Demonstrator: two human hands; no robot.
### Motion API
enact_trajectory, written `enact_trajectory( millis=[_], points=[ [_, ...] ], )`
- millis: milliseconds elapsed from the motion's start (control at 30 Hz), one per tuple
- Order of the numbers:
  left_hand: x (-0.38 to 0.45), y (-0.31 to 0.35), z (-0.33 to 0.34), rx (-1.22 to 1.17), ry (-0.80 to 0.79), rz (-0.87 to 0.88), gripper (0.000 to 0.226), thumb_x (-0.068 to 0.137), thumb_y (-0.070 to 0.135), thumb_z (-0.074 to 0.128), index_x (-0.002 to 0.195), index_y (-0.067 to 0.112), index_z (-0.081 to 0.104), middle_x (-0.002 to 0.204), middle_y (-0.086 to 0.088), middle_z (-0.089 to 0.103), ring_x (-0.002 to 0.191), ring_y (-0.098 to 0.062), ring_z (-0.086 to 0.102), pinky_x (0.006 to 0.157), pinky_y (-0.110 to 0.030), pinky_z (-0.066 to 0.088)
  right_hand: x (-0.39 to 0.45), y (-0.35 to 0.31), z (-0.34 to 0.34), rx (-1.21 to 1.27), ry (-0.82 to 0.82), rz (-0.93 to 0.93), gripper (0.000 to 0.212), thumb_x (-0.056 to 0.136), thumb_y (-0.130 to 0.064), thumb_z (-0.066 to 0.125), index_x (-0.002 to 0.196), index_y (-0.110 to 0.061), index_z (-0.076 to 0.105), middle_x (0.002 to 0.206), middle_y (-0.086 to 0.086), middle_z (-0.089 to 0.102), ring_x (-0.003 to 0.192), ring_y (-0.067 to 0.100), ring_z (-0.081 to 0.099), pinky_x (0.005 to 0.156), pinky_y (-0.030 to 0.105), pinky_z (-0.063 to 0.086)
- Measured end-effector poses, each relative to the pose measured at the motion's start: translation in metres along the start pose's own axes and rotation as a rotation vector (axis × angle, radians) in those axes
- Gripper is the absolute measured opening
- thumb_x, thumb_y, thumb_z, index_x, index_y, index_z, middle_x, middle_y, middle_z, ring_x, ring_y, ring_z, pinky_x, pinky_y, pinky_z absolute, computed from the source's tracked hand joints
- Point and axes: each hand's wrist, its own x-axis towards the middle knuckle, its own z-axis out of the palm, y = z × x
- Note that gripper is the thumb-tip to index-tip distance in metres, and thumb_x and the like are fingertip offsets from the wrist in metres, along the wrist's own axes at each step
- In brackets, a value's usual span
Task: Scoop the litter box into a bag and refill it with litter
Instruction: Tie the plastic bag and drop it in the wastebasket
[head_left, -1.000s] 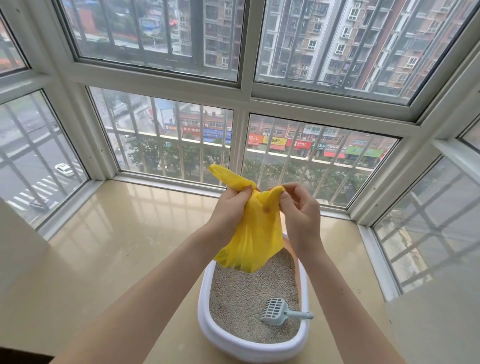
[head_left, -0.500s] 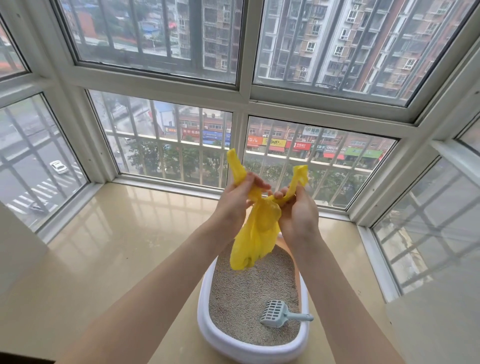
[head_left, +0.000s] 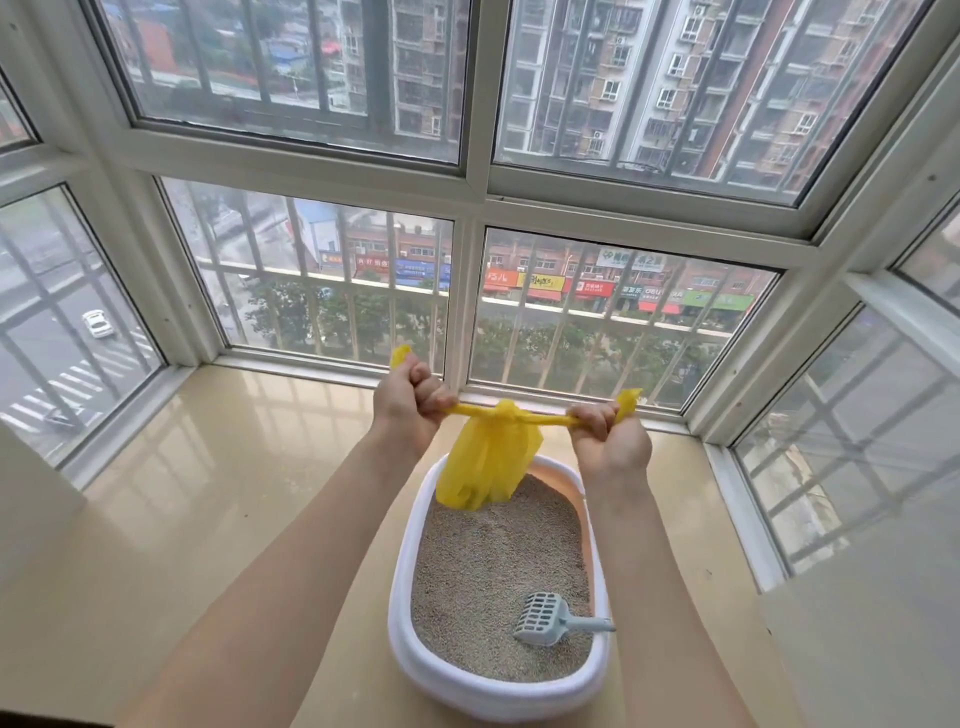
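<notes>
Windows (head_left: 467, 291): several glazed panels wrap three sides of the bay; barred, street and buildings beyond.
Sill floor (head_left: 218, 493): one glossy beige surface, bare and wide on the left; narrower strip to the right of the box.
Litter box (head_left: 410, 670): one, white rim, oval, set right of centre with its near end close to the bottom edge of the view; far end short of the window frame.
Litter (head_left: 483, 582): grey-beige granules fill the box.
Bag (head_left: 488, 462): one, yellow, hanging above the far end of the box; its two handles are pulled out sideways into a taut line with a knot in the middle.
Left hand (head_left: 410, 405): grip clenched on the left handle, whose end pokes out above the fist.
Right hand (head_left: 613, 441): grip clenched on the right handle, tail sticking out.
Scoop (head_left: 545, 618): one, pale grey-blue, slotted, lying on the litter at the near right, handle tip touching the box rim.
</notes>
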Motion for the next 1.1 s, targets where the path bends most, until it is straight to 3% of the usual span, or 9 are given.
enact_trajectory(
  millis=[233, 400, 433, 533, 633, 700, 800, 900, 1100],
  points=[
    [-0.007, -0.004, -0.004, 0.350, -0.140, 0.071, 0.045, 0.104, 0.033, 0.033, 0.062, 0.016, 0.033, 0.041, 0.005, 0.020, 0.036, -0.011, 0.020, 0.046, -0.023, 0.035, 0.001, 0.003, -0.011, -0.335, -0.065, -0.048, 0.037, 0.102, -0.025, 0.040, 0.067, -0.017, 0.034, 0.048, -0.006, 0.022, 0.039, 0.010, 0.024, 0.050, 0.023, 0.038],
    [-0.027, -0.005, 0.021, 0.914, -0.385, 0.322, 0.036, 0.102, 0.026, 0.039, 0.087, 0.009, 0.067, 0.078, 0.001, 0.063, 0.074, -0.013, 0.056, 0.079, -0.027, 0.046, -0.013, 0.007, 0.015, -0.537, -0.315, 0.009, 0.018, 0.093, -0.021, 0.051, 0.076, -0.015, 0.051, 0.058, -0.003, 0.030, 0.051, 0.012, 0.032, 0.063, 0.029, 0.041],
    [-0.028, -0.007, 0.027, 1.030, -0.432, 0.389, 0.034, 0.102, 0.025, 0.039, 0.096, 0.009, 0.068, 0.091, 0.001, 0.065, 0.084, -0.010, 0.058, 0.082, -0.024, 0.045, -0.016, 0.008, 0.021, -0.657, -0.391, -0.013, 0.003, 0.086, -0.015, 0.055, 0.084, -0.013, 0.055, 0.061, -0.003, 0.034, 0.054, 0.011, 0.035, 0.064, 0.027, 0.041],
    [-0.028, -0.013, 0.040, 1.220, -0.550, 0.621, 0.043, 0.098, 0.034, 0.043, 0.105, -0.001, 0.067, 0.101, -0.014, 0.062, 0.097, -0.023, 0.057, 0.087, -0.040, 0.043, -0.018, 0.011, 0.024, -1.150, -0.572, -0.161, 0.030, 0.077, -0.005, 0.058, 0.106, -0.007, 0.058, 0.070, -0.006, 0.049, 0.065, 0.009, 0.046, 0.065, 0.026, 0.042],
    [-0.032, -0.014, 0.047, 1.379, -0.625, 0.734, 0.040, 0.095, 0.040, 0.036, 0.122, 0.026, 0.063, 0.118, -0.002, 0.058, 0.117, -0.018, 0.047, 0.099, -0.030, 0.032, -0.023, 0.018, 0.027, -1.460, -0.669, -0.278, 0.020, 0.086, -0.001, 0.065, 0.093, -0.018, 0.057, 0.063, -0.013, 0.050, 0.062, 0.005, 0.048, 0.061, 0.025, 0.040],
    [-0.037, -0.015, 0.052, 1.465, -0.655, 0.712, 0.044, 0.094, 0.050, 0.032, 0.129, 0.034, 0.055, 0.127, 0.003, 0.051, 0.124, -0.012, 0.036, 0.101, -0.026, 0.023, -0.026, 0.025, 0.030, -1.478, -0.670, -0.308, 0.015, 0.090, -0.002, 0.062, 0.089, -0.016, 0.060, 0.061, -0.014, 0.058, 0.059, -0.001, 0.053, 0.058, 0.020, 0.042],
    [-0.038, -0.009, 0.046, 1.254, -0.776, 0.516, 0.073, 0.080, 0.069, 0.050, 0.132, 0.018, 0.052, 0.125, 0.004, 0.054, 0.120, -0.009, 0.046, 0.102, -0.030, 0.036, -0.029, 0.029, 0.033, -1.426, -0.618, -0.370, 0.023, 0.086, -0.022, 0.058, 0.079, -0.001, 0.064, 0.062, -0.006, 0.060, 0.058, 0.003, 0.054, 0.057, 0.025, 0.043],
    [-0.024, -0.004, 0.014, 1.226, -0.691, 0.377, 0.093, 0.063, 0.057, 0.076, 0.142, 0.024, 0.039, 0.135, 0.014, 0.049, 0.128, -0.003, 0.043, 0.107, -0.033, 0.038, -0.033, 0.025, 0.037, -1.329, -0.565, -0.383, 0.022, 0.093, -0.020, 0.059, 0.073, -0.013, 0.065, 0.067, -0.006, 0.062, 0.065, 0.008, 0.058, 0.064, 0.028, 0.047],
    [-0.024, -0.063, -0.016, 1.223, -0.602, 0.263, 0.034, 0.069, 0.037, 0.075, 0.101, 0.031, 0.063, 0.088, 0.013, 0.070, 0.085, -0.003, 0.065, 0.073, -0.021, 0.051, -0.049, 0.037, 0.044, -1.028, -0.568, -0.336, 0.034, 0.102, -0.010, 0.041, 0.073, -0.004, 0.057, 0.062, 0.002, 0.065, 0.059, 0.020, 0.065, 0.067, 0.035, 0.056]
  ],
)
